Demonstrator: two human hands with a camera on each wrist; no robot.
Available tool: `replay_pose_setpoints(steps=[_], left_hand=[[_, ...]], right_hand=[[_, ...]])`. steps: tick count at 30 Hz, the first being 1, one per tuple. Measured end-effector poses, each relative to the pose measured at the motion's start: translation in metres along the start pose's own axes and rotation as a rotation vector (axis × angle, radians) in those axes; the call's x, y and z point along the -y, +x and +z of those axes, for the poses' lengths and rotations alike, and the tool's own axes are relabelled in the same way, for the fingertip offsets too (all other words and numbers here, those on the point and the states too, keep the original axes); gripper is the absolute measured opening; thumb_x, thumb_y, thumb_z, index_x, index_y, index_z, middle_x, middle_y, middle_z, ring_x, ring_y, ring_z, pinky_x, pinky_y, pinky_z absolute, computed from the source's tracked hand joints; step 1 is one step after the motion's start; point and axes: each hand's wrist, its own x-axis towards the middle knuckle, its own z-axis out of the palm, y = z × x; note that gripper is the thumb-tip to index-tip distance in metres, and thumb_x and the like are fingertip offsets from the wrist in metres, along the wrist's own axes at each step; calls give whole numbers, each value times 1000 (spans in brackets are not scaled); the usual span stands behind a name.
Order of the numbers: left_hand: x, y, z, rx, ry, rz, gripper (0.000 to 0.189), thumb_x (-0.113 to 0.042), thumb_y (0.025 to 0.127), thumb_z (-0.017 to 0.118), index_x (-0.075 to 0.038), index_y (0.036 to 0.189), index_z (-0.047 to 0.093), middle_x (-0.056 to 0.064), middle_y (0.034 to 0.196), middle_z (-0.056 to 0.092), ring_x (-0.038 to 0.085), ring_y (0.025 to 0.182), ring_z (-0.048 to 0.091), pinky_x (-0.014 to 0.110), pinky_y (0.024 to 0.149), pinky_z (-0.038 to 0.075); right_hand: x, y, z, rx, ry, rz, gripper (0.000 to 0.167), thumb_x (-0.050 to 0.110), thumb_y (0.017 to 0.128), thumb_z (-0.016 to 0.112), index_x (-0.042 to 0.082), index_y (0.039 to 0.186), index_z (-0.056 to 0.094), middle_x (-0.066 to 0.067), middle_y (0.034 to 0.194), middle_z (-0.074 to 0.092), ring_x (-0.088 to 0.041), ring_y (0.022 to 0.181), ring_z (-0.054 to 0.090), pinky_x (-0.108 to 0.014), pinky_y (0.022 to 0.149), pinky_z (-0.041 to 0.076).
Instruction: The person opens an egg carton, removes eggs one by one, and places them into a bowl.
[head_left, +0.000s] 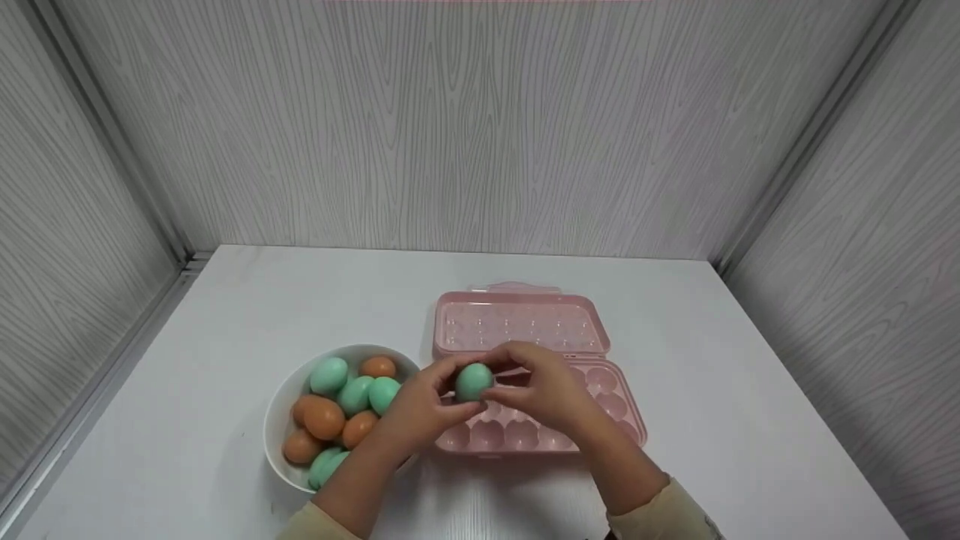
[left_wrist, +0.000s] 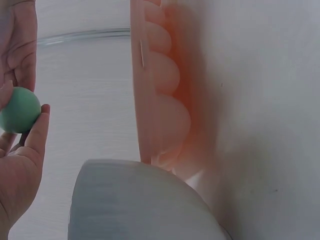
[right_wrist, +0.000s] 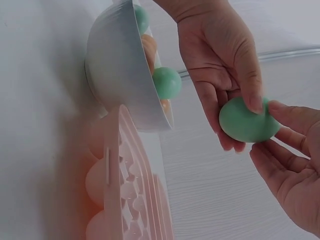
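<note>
Over the near half of an open pink egg carton [head_left: 634, 420], both hands hold one green egg [head_left: 474, 382] between them. My left hand [head_left: 412, 411] pinches it from the left, thumb on one side and fingers on the other. From the right, the thumb and fingertips of my right hand [head_left: 551, 386] grip its other end, as the right wrist view shows too. The egg is raised above the carton's round cups. Beside my left forearm stands a white bowl [head_left: 274, 442] with several green eggs [head_left: 328, 375] and brown eggs [head_left: 324, 418], partly hidden by that arm.
The carton's lid [head_left: 521, 300] lies folded back on the far side of the white table [head_left: 337, 292]. Grey wood-grain panels [head_left: 480, 127] rise behind the table and at both sides. The bowl stands close to the carton's left end.
</note>
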Motion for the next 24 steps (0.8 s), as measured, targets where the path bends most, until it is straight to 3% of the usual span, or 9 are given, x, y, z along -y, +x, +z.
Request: replay_pose_setpoints(steps=[8, 15, 19, 24], left_hand=[[-4, -5, -15, -16, -38, -19, 52, -26, 79, 72, -18, 126, 50, 1, 125, 52, 18, 112, 51, 33, 95, 45], [-7, -12, -33, -69, 16, -28, 54, -31, 75, 75, -23, 123, 52, 1, 123, 52, 19, 112, 53, 34, 94, 45], [-6, -19, -46, -101, 19, -41, 52, -24, 76, 75, -19, 123, 53, 1, 120, 54, 18, 110, 53, 35, 96, 43], [-1, -32, -64, -137, 22, -104, 53, -21, 75, 76, -20, 123, 52, 0, 120, 53, 16, 110, 53, 33, 95, 43]], right_hand=[[-6, -1, -8, -19, 90, 10, 34, 16, 77, 74, 9, 108, 62, -4, 103, 64, -18, 99, 61, -32, 86, 50], [-11, -3, -12, -32, 176, 47, 31, 13, 78, 73, 9, 107, 63, -9, 103, 63, -22, 100, 60, -31, 83, 52], [-11, -4, -14, -36, 198, 64, 30, 10, 78, 72, 8, 106, 63, -7, 101, 63, -25, 99, 60, -28, 80, 53], [-15, -6, -14, -30, 224, 58, 30, 14, 78, 73, 5, 105, 63, -9, 99, 63, -22, 95, 61, -28, 81, 53]])
